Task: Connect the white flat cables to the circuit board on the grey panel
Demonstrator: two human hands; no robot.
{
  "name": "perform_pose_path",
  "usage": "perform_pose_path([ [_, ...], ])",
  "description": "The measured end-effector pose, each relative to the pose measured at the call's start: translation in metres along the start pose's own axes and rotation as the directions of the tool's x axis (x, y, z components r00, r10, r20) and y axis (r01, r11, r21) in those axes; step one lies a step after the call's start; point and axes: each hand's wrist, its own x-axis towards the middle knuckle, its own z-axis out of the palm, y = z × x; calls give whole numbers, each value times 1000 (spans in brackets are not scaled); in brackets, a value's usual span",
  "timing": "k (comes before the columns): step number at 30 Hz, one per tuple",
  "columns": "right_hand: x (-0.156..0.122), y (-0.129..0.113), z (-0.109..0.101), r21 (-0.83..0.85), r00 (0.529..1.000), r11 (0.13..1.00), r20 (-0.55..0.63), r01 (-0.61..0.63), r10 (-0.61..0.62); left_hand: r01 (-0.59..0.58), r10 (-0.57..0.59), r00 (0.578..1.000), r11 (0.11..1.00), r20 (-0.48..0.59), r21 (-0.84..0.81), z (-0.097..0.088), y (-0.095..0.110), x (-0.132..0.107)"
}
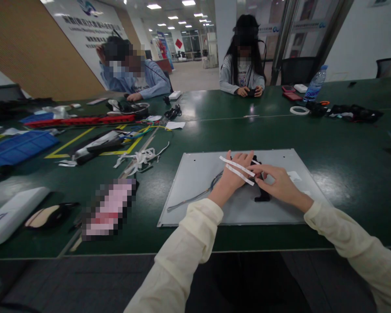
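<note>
A grey metal panel point(198, 182) lies flat on the green table in front of me. My left hand point(236, 174) rests on it with fingers stretched out, and two white tape strips point(237, 168) are stuck across its back. My right hand point(276, 182) pinches the right end of one strip with thumb and forefinger. Under both hands a black part point(263, 196) sits on the panel. A thin cable point(195, 198) runs from it toward the panel's left edge.
Loose white tape scraps point(140, 157) lie left of the panel, with a red bar point(81, 120), blue trays point(18, 148) and a white box point(9, 215) further left. Two seated people face me across the table. A water bottle point(315, 82) and tape roll point(299, 110) stand far right.
</note>
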Motion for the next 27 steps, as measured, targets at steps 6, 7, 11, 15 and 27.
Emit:
perform_pose_path([
  [6, 0, 5, 2, -25, 997, 997, -42, 69, -70, 3, -3, 1000, 1000, -9, -13, 1, 0, 0],
  [7, 0, 5, 2, -21, 996, 998, -59, 64, -66, 3, -3, 1000, 1000, -10, -13, 1, 0, 0],
  [11, 0, 2, -1, 19, 991, 1000, -135, -6, 9, 20, -21, 999, 999, -24, -30, 1, 0, -2],
  [15, -1, 6, -8, 199, 972, 975, -191, -97, 136, 42, -46, 998, 997, -54, -71, 3, -4, -3],
  [27, 2, 22, -12, 443, 913, 861, -189, -250, 362, 53, -123, 985, 881, -120, -470, -4, -22, 5],
])
